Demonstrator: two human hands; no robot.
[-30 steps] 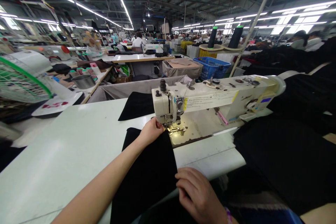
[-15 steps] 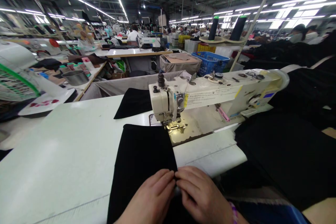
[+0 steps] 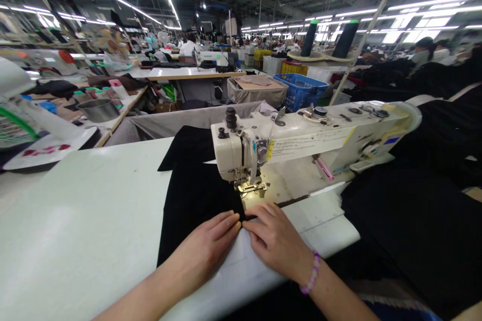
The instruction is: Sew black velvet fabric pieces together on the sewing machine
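Black cloth: the panel [image 3: 196, 205] lies in front of and to the left of the sewing machine [image 3: 312, 135], its right edge running close to the lit metal guide [image 3: 253, 188] under the machine's head.
Left hand: flat and low on the panel [image 3: 209, 246], in front of the machine; its fingers are together, tips apparently clamped on the cloth edge.
Right hand: just right of the left one [image 3: 276, 241], in front of the machine, fingertips at that same edge; whether they pinch it or only touch it, I cannot tell.
Edge: best lined up squarely with the guide, both layers, if there are two, kept even.
Tension: light and equal from both hands seems right; pulling could stretch the edge or bend it off line.
Fingertips: safest kept in front of the machine's needle area, as now.
Second black piece: behind the panel [image 3: 190, 143], left of the machine's head; worth keeping flat and unsnagged.
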